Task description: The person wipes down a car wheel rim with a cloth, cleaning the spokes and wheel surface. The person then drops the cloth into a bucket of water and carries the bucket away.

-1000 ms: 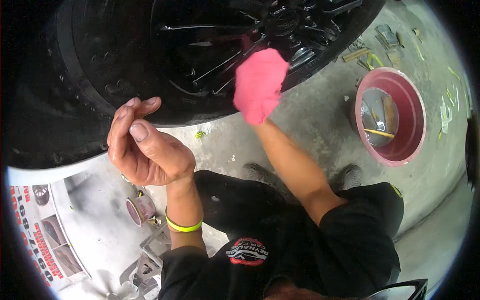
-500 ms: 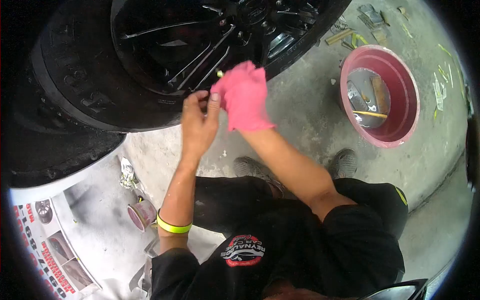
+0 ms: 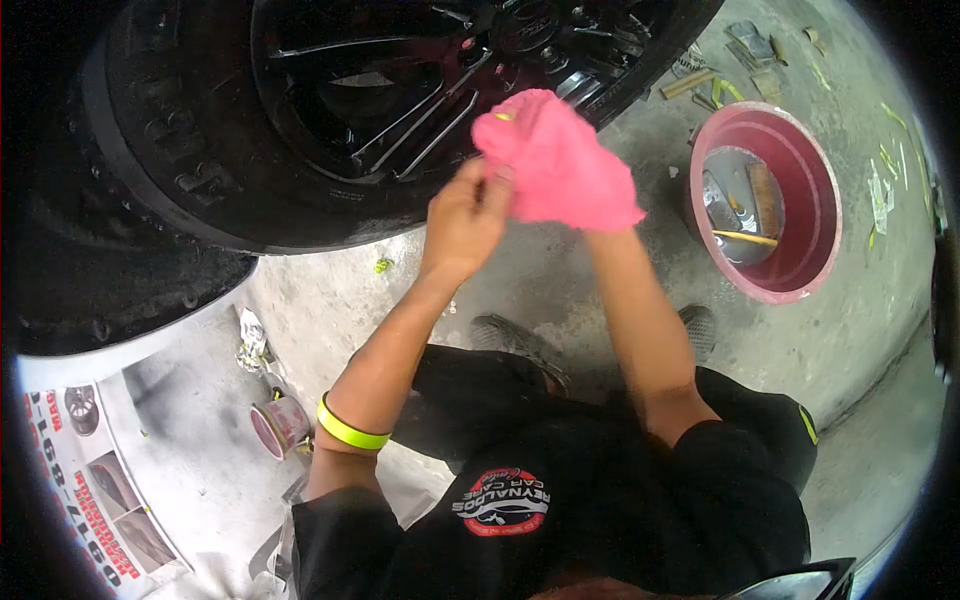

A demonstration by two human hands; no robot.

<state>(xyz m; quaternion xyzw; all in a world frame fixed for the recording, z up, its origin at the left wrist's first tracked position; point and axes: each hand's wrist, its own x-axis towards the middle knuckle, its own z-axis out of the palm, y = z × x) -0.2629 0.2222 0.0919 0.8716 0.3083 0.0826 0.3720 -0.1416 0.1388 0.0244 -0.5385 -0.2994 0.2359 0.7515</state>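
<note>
A pink cloth (image 3: 565,165) is draped over my right hand and hides its fingers; only the forearm (image 3: 640,300) shows below it. My left hand (image 3: 465,220) is closed, thumb against fingers, at the cloth's near left edge. A small yellow-green scrap (image 3: 503,116) shows at the upper left of the cloth. Just beyond the hands is a black car wheel with a spoked rim (image 3: 400,120) and a thick tire (image 3: 190,150). The cloth overlaps the rim's lower right part in view; I cannot tell whether it touches.
To the right stands a pink tub (image 3: 820,210) with cloudy water, a wooden piece and a yellow stick. Tape scraps (image 3: 880,200) litter the floor, and a crumpled yellow-green bit (image 3: 382,265) lies below the tire. A small pinkish bucket (image 3: 280,427) and a printed banner (image 3: 110,490) are at left.
Both hands have moved right with the pink cloth, which has spread out wider. My left fingers have closed at its edge. The yellow-green bit on the floor has come into view.
</note>
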